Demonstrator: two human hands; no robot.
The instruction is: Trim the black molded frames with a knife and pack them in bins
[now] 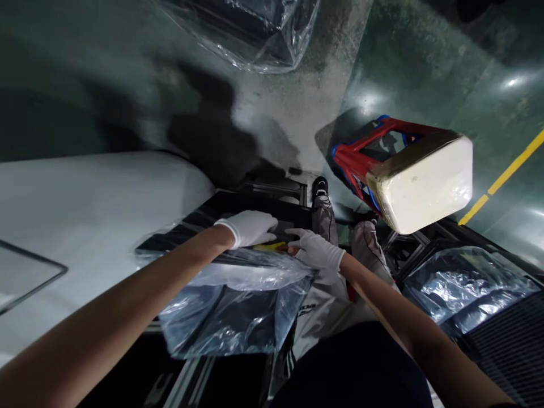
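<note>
My left hand (251, 225), in a white glove, lies palm down with outstretched fingers on a dark panel (199, 224). Opposite it is my right hand (315, 247), also gloved, its fingers apart and one bare fingertip showing. A narrow yellow piece (271, 246) lies between the hands, close to that bare fingertip; its kind is unclear. Clear plastic film (229, 317) covers part of the panel and hangs down its near side. The undersides of both hands are hidden.
A red-and-blue stool (357, 161) with a pale, plastic-wrapped block seat (427, 184) stands to the right. More film-wrapped dark items (471, 289) are at the lower right, and another wrapped item (263, 34) is at the top. A large white surface (93, 209) borders the left.
</note>
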